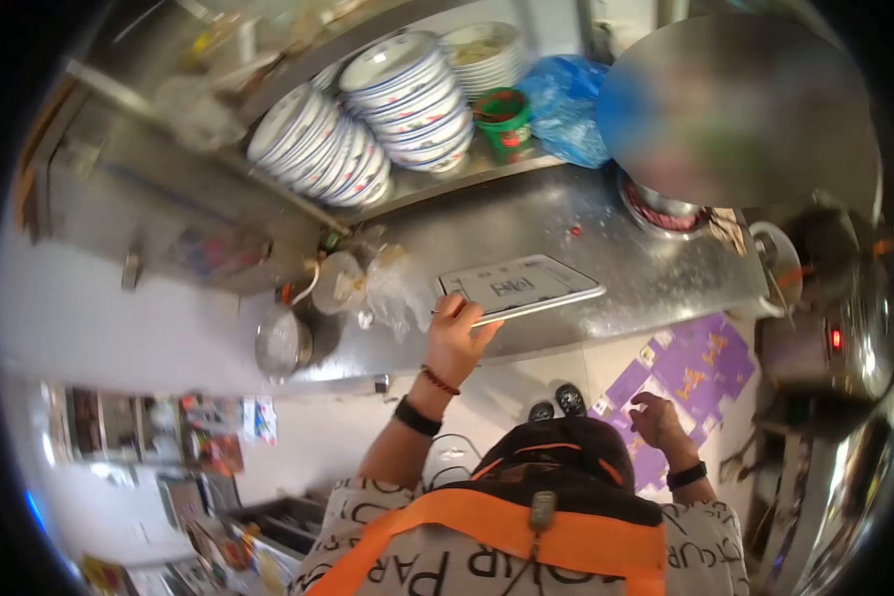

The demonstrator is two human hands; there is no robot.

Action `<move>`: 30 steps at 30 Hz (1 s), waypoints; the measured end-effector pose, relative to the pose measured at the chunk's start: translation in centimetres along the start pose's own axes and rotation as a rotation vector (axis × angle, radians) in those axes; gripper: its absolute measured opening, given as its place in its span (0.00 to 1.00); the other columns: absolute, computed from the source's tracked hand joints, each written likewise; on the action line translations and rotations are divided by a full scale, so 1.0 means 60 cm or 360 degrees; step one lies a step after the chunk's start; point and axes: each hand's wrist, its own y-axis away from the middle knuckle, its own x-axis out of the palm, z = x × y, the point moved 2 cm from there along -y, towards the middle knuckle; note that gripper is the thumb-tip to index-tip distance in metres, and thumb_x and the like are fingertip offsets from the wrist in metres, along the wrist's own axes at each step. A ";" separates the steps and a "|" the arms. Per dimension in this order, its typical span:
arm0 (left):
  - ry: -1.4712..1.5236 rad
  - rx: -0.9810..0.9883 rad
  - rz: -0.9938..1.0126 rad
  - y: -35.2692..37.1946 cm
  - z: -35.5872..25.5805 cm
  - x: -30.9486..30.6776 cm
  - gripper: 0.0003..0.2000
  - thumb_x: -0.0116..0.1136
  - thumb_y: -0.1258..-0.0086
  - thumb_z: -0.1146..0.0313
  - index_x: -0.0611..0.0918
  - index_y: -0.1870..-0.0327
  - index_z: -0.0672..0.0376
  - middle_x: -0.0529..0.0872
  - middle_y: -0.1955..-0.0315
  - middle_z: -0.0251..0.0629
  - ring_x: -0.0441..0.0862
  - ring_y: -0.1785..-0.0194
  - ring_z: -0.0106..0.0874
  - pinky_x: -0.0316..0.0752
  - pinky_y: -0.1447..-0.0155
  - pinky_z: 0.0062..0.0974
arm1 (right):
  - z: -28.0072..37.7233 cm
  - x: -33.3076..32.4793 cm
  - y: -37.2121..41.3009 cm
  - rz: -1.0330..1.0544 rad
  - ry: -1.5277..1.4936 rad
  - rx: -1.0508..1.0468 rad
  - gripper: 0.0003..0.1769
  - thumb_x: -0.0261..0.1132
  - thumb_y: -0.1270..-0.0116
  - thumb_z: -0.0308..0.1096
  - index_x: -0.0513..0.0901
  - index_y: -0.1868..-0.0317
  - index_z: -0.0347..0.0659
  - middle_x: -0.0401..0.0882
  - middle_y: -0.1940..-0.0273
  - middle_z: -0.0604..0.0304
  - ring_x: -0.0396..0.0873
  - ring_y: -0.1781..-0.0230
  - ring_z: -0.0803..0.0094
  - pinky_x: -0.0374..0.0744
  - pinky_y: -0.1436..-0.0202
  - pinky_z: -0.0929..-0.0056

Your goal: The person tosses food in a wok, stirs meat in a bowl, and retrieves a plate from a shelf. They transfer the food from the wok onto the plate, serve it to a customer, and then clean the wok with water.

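Grip: left hand, mid-frame, grasps the white tray by its near left corner, thumb and fingers pinching the rim. Right hand, lower right of centre, has its fingers loosely bent; nothing seen in it. Tray is at frame centre, over the steel counter, face up.

Risks (judged):
1. One-corner hold. The far right end of the tray has no hand on it; if it is unsupported, its weight could twist the rim out of the pinch.
2. Clear plastic bag, just left of the tray, could snag on that corner if the tray were swung leftward.
3. Tray near the counter's front edge: a slip toward the body could send it to the floor, near the shoes.
4. Tall bowl stacks, upper left of centre, lean in view (lens distortion may exaggerate this); a knock to the shelf could shift them.

Hard to make out: tray underside hidden, so contact with the counter is undecided; print on its face unreadable. Blurred round patch, upper right, covers whatever lies there and cuts into the metal bowl. Right palm not visible. Frame corners black.
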 end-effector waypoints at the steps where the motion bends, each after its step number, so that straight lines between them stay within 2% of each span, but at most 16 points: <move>1: 0.0039 0.0062 0.0062 0.002 0.008 0.026 0.12 0.68 0.53 0.70 0.74 0.77 0.60 0.71 0.76 0.40 0.71 0.68 0.41 0.68 0.65 0.36 | 0.026 -0.011 0.036 -0.0127 -0.0047 0.0055 0.12 0.62 0.43 0.31 0.79 0.58 0.39 0.82 0.71 0.49 0.82 0.69 0.58 0.79 0.64 0.66; 3: -0.0089 0.0015 0.0105 0.026 0.026 0.077 0.10 0.66 0.52 0.71 0.74 0.76 0.58 0.71 0.75 0.40 0.72 0.65 0.42 0.69 0.64 0.38 | -0.015 0.009 0.104 -0.0599 0.0139 -0.0239 0.12 0.62 0.43 0.28 0.78 0.58 0.34 0.80 0.76 0.50 0.81 0.73 0.63 0.78 0.68 0.69; 5: -0.0030 0.0012 0.0249 0.072 0.060 0.138 0.09 0.64 0.53 0.73 0.74 0.74 0.57 0.73 0.74 0.39 0.73 0.63 0.43 0.70 0.63 0.40 | -0.062 0.047 0.181 -0.0801 -0.0041 -0.0074 0.10 0.61 0.44 0.29 0.79 0.62 0.36 0.80 0.77 0.50 0.81 0.74 0.61 0.77 0.67 0.67; 9: -0.0084 -0.0218 0.0559 0.145 0.109 0.260 0.12 0.63 0.54 0.75 0.73 0.70 0.57 0.76 0.72 0.38 0.74 0.62 0.44 0.71 0.61 0.40 | -0.104 0.128 0.325 -0.0625 -0.0034 0.0568 0.12 0.63 0.46 0.32 0.80 0.62 0.35 0.81 0.74 0.49 0.82 0.72 0.60 0.78 0.65 0.68; 11: -0.0074 -0.0195 0.0644 0.159 0.115 0.295 0.12 0.63 0.54 0.75 0.73 0.69 0.57 0.77 0.71 0.38 0.74 0.61 0.44 0.71 0.60 0.39 | -0.073 0.138 0.367 -0.0720 -0.0191 0.0616 0.13 0.63 0.46 0.32 0.81 0.61 0.34 0.82 0.69 0.47 0.82 0.71 0.59 0.78 0.64 0.69; 13: 0.0057 -0.0565 0.0857 0.153 0.123 0.314 0.14 0.64 0.52 0.73 0.72 0.65 0.58 0.78 0.71 0.42 0.75 0.61 0.43 0.72 0.58 0.39 | -0.025 0.136 0.390 -0.0686 -0.0513 0.0519 0.16 0.62 0.43 0.32 0.79 0.54 0.36 0.83 0.65 0.50 0.82 0.69 0.62 0.78 0.63 0.68; 14: 0.0076 -0.0492 0.0899 0.146 0.128 0.321 0.14 0.64 0.52 0.73 0.72 0.65 0.58 0.78 0.71 0.42 0.75 0.61 0.43 0.72 0.58 0.39 | -0.016 0.137 0.401 -0.0639 -0.0955 0.0570 0.20 0.62 0.42 0.33 0.76 0.48 0.37 0.81 0.58 0.52 0.80 0.61 0.64 0.76 0.57 0.69; 16: 0.0214 -0.0826 0.1104 0.138 0.137 0.337 0.20 0.66 0.51 0.71 0.73 0.55 0.59 0.78 0.63 0.49 0.75 0.54 0.43 0.71 0.51 0.37 | 0.000 0.127 0.416 -0.0628 -0.1414 0.0601 0.24 0.61 0.40 0.34 0.73 0.43 0.38 0.79 0.51 0.54 0.79 0.53 0.67 0.75 0.51 0.70; 17: 0.0214 -0.0788 0.1127 0.126 0.109 0.332 0.20 0.66 0.51 0.71 0.73 0.55 0.59 0.78 0.63 0.49 0.75 0.54 0.43 0.71 0.51 0.37 | 0.011 0.116 0.416 -0.0631 -0.1698 0.0383 0.28 0.62 0.39 0.35 0.69 0.39 0.38 0.73 0.44 0.55 0.72 0.45 0.68 0.70 0.44 0.70; 19: -0.0473 0.0048 0.0779 0.088 0.041 0.295 0.29 0.66 0.49 0.69 0.69 0.44 0.59 0.75 0.52 0.56 0.71 0.46 0.45 0.67 0.43 0.39 | 0.008 0.091 0.415 -0.0657 -0.2006 0.0143 0.32 0.62 0.39 0.35 0.64 0.35 0.38 0.67 0.38 0.56 0.65 0.37 0.70 0.64 0.37 0.70; 21: -0.0056 0.0241 0.0790 0.047 -0.048 0.284 0.31 0.66 0.48 0.70 0.68 0.40 0.59 0.70 0.46 0.55 0.67 0.41 0.47 0.62 0.38 0.43 | -0.009 0.056 0.421 -0.0461 -0.1784 -0.0448 0.34 0.62 0.40 0.29 0.61 0.33 0.39 0.61 0.34 0.52 0.55 0.31 0.64 0.55 0.31 0.69; 23: 0.0359 0.0273 0.0964 0.018 -0.175 0.276 0.29 0.64 0.44 0.70 0.68 0.39 0.58 0.70 0.43 0.50 0.67 0.40 0.43 0.61 0.36 0.44 | -0.037 0.008 0.438 -0.0399 -0.1376 -0.0633 0.35 0.62 0.40 0.29 0.60 0.32 0.38 0.58 0.33 0.52 0.50 0.29 0.63 0.50 0.29 0.68; 25: 0.1362 -0.0327 0.2179 0.023 -0.322 0.276 0.27 0.61 0.39 0.70 0.68 0.38 0.58 0.68 0.38 0.42 0.64 0.36 0.38 0.58 0.33 0.39 | -0.071 -0.014 0.457 -0.0421 -0.1579 -0.0591 0.34 0.62 0.40 0.28 0.61 0.33 0.38 0.60 0.33 0.55 0.53 0.30 0.65 0.53 0.30 0.69; 26: 0.1420 -0.0136 0.2515 0.035 -0.380 0.274 0.27 0.60 0.38 0.69 0.67 0.37 0.58 0.66 0.36 0.41 0.61 0.33 0.36 0.56 0.32 0.37 | -0.100 -0.010 0.467 -0.0442 -0.2006 -0.0403 0.33 0.62 0.40 0.27 0.62 0.34 0.39 0.62 0.34 0.56 0.56 0.32 0.66 0.55 0.31 0.69; 29: 0.1691 0.0806 0.3375 0.088 -0.558 0.275 0.25 0.56 0.34 0.66 0.68 0.36 0.59 0.59 0.32 0.39 0.54 0.29 0.35 0.49 0.29 0.36 | -0.208 -0.028 0.525 -0.1175 -0.1983 0.0084 0.27 0.61 0.38 0.25 0.67 0.37 0.36 0.73 0.43 0.57 0.70 0.43 0.70 0.67 0.39 0.73; 30: 0.1778 0.0924 0.3614 0.119 -0.595 0.283 0.24 0.55 0.33 0.66 0.68 0.36 0.60 0.58 0.31 0.39 0.53 0.28 0.36 0.47 0.29 0.37 | -0.248 -0.029 0.546 -0.1477 -0.1958 0.0129 0.25 0.59 0.38 0.24 0.68 0.38 0.36 0.75 0.46 0.57 0.72 0.46 0.71 0.69 0.41 0.74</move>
